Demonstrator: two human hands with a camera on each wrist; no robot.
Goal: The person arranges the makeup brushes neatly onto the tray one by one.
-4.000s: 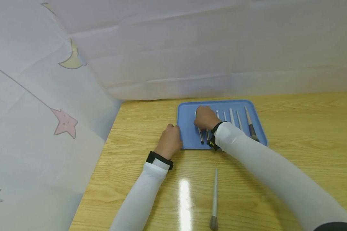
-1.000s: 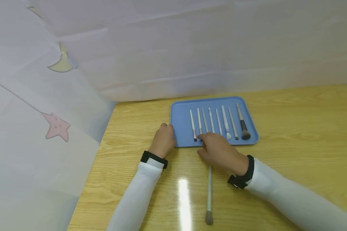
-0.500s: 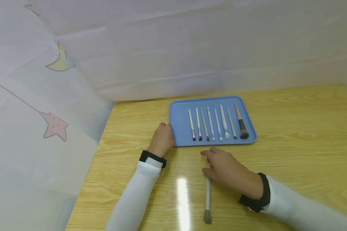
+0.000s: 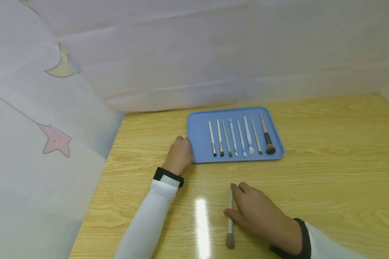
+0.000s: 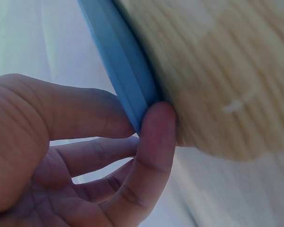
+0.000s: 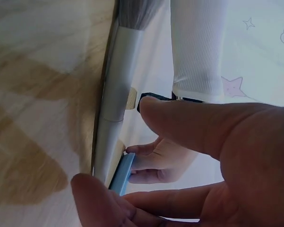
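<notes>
A blue tray [image 4: 199, 136] lies on the wooden table with several slim brushes [image 4: 233, 138] in a row on it, the dark-headed one [image 4: 267, 141] at the right. My left hand [image 4: 183, 145] pinches the tray's left rim [image 5: 125, 85] between thumb and fingers. A long grey brush [image 4: 229, 230] lies on the table nearer to me, bristles pointing my way. My right hand [image 4: 235, 201] rests over its handle, thumb on one side and fingers on the other, loosely spread. The right wrist view shows this brush [image 6: 114, 94] between thumb and fingertip.
The wooden table [image 4: 327, 162] stretches to the right of the tray. A pale cloth backdrop [image 4: 214, 54] closes the far side. A curtain printed with a star [image 4: 56, 139] and a moon hangs at the left.
My right hand has drawn back from the tray's front edge toward me and settled over the grey brush's handle. My left hand has stayed on the tray's rim.
</notes>
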